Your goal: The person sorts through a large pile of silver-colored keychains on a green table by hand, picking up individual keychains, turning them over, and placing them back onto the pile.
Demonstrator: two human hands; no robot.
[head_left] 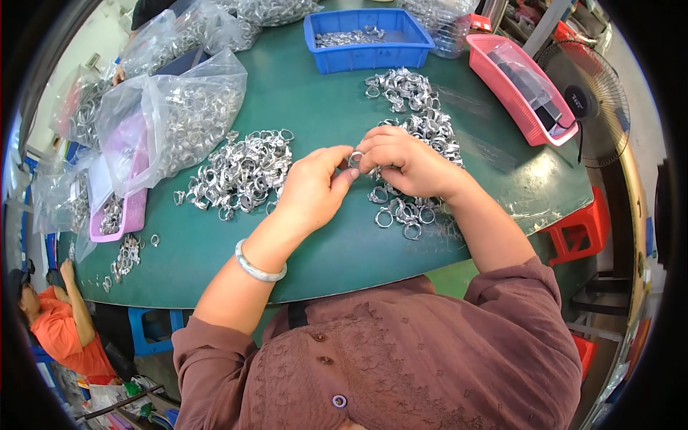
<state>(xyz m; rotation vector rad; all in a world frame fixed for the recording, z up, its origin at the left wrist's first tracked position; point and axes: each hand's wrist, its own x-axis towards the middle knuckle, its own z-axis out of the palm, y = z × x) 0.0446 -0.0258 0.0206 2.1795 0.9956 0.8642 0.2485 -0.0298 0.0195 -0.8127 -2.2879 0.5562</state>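
Between the fingertips of both hands, over the middle of the table, is a small silver-coloured ring (355, 159). My left hand (315, 185) pinches it from one side, a pale bangle on that wrist. From the other side my right hand (408, 161) grips it with closed fingers. A heap of silver rings (244, 172) lies to the left of my left hand. Another pile of rings (430, 129) spreads beyond and beneath my right hand, with several loose ones (401, 215) at its near end. My fingers partly hide the held ring.
On the green table (315, 265) stand a blue tray (369, 63) of metal pieces, a pink basket (523, 107) and a purple basket (118, 229). Clear bags (201, 107) of rings crowd the left. A fan (584, 104) is at right; a person in orange (68, 333) sits at left.
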